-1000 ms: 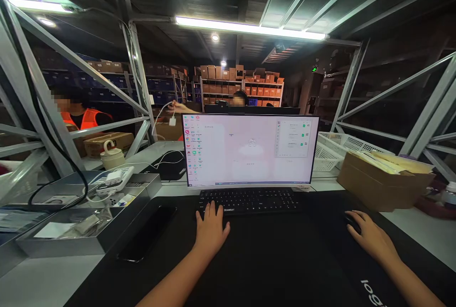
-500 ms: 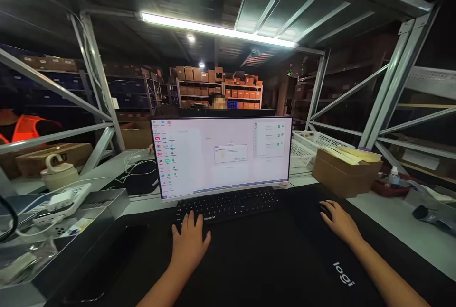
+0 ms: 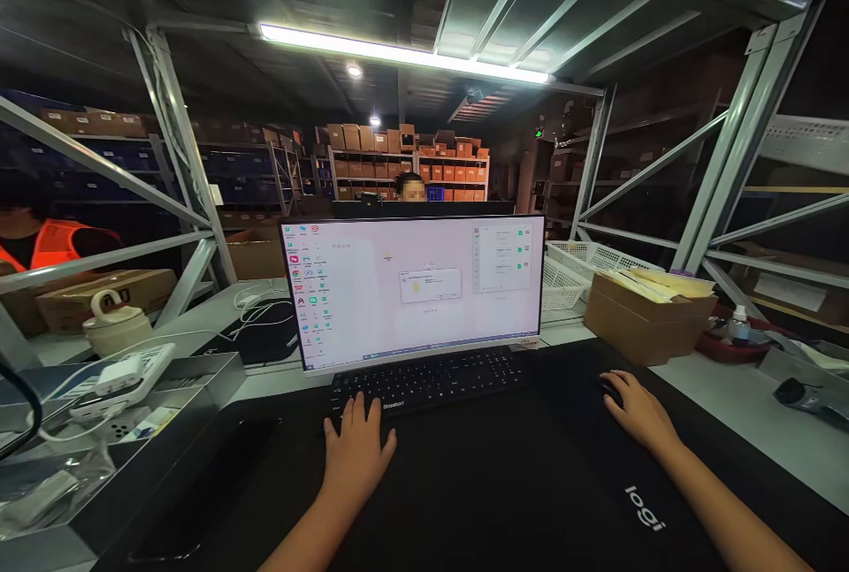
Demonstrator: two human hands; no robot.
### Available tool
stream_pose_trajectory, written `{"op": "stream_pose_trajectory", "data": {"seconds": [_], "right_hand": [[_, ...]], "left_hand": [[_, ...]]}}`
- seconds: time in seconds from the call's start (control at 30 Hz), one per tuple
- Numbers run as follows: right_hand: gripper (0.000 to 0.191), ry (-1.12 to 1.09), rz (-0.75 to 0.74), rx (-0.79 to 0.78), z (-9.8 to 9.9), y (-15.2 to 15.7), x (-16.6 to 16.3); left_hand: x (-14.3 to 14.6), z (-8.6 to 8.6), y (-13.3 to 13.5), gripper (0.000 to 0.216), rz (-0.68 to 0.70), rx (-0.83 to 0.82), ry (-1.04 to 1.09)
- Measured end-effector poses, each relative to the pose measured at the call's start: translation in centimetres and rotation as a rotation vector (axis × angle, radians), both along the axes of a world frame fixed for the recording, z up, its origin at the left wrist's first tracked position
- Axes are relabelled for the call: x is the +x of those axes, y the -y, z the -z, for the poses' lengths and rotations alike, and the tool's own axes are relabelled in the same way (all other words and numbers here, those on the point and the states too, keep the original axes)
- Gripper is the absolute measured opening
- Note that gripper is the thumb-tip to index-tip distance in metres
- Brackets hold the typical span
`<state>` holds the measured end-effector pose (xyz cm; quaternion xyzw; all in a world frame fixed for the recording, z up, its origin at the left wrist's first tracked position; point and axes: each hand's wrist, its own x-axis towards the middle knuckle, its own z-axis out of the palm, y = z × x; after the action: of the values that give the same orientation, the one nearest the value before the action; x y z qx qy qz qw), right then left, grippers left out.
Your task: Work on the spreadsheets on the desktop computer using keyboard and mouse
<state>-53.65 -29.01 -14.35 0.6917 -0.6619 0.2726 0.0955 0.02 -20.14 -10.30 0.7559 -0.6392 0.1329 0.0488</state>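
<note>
Left hand [image 3: 356,453] at keyboard [image 3: 431,382], right hand [image 3: 637,408] on mouse [image 3: 608,389]

The keyboard lies along the foot of the monitor [image 3: 371,307], probably so that keys and screen share one line of sight. The left hand is loose and grips nothing, its fingers spread at the keyboard's near left edge; whether a key is pressed, I cannot tell. To the right, the right hand curls around the mouse, thumb on one side; how tightly, I cannot tell. Both forearms lie over the mat [image 3: 504,484], smooth and black, likely there to give the mouse an even surface on the hard, pale bench [image 3: 703,395].

A flat, glossy phone [image 3: 218,479] lies left of the left hand, seemingly kept within reach. Farther out, a brown cardboard box [image 3: 646,329] holds upright yellowish envelopes [image 3: 663,286], beside white baskets [image 3: 562,286] of perforated plastic. At left, a straight-walled grey tray [image 3: 165,444] holds a crinkled clear bag [image 3: 80,476].
</note>
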Motion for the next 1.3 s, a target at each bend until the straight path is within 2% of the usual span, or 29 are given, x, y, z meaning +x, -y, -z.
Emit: {"op": "stream_pose_trajectory", "data": {"seconds": [0.43,1.03,1.3], "right_hand": [[0.044,-0.044,0.067,0.059,-0.7,-0.4,0.5],[0.045,0.019,0.09,0.04,-0.1,0.6,-0.1],[0.045,0.026,0.073,0.063,-0.4,0.5,0.1]], "left_hand": [[0.1,0.1,0.2,0.058,-0.007,0.01,-0.014],[0.1,-0.2,0.3,0.059,-0.027,0.065,0.021],[0.4,0.3,0.6,0.06,-0.015,0.034,0.035]]}}
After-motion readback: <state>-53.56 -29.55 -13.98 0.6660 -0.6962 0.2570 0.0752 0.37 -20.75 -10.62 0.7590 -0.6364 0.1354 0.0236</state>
